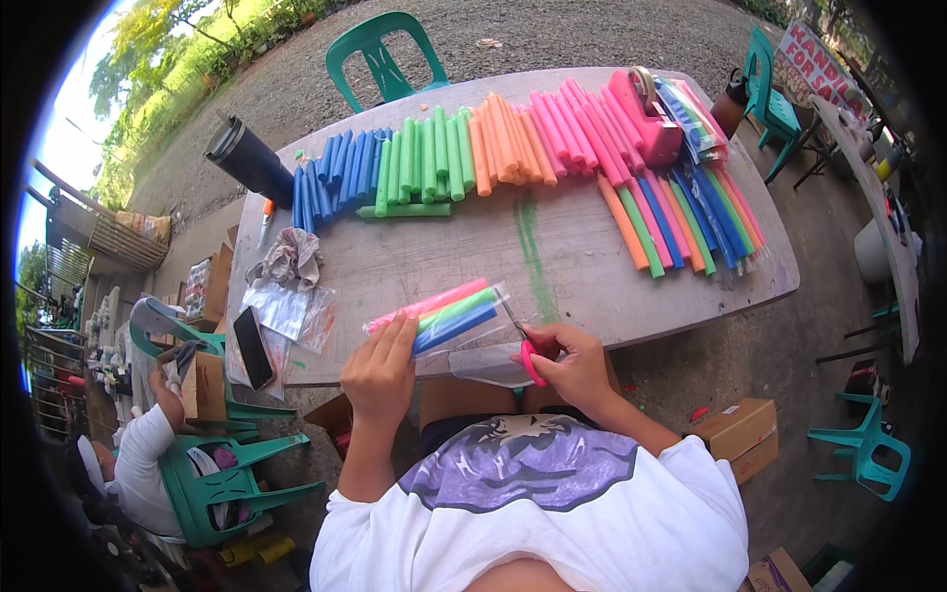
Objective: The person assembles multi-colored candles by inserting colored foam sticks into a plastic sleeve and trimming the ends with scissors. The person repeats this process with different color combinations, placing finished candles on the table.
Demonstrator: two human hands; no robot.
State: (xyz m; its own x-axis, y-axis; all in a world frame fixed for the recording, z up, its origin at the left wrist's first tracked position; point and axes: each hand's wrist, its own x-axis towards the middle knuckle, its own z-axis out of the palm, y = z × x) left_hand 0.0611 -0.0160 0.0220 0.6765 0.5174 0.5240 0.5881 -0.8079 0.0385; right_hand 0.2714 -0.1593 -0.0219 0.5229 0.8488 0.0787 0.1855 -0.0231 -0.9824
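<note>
Two hands worked at the near edge of the tabletop [592,247]. The left hand [380,370] was curled over the near end of a clear plastic packet [444,318] holding pink, green and blue sticks, pinning it against the edge of the wood. The right hand [572,370] was closed around the pink handles of a pair of scissors [528,350], whose blades pointed up toward the packet's right end; whether the blades touched the plastic could not be told.

Farther back on the tabletop lay a long row of loose sticks sorted by colour: blue sticks [335,173] at the left, then green sticks [424,153], orange sticks [498,143] and pink sticks [572,128]. A pink tape dispenser [646,123] sat on the right end of the row, and a fan of mixed-colour sticks [691,222] spread out below it. A black tumbler [247,158] stood at the left corner, with a crumpled cloth [288,261], empty clear bags [286,311] and a dark phone [253,347] nearer the left edge. A green plastic chair [380,54] stood beyond the far side.
</note>
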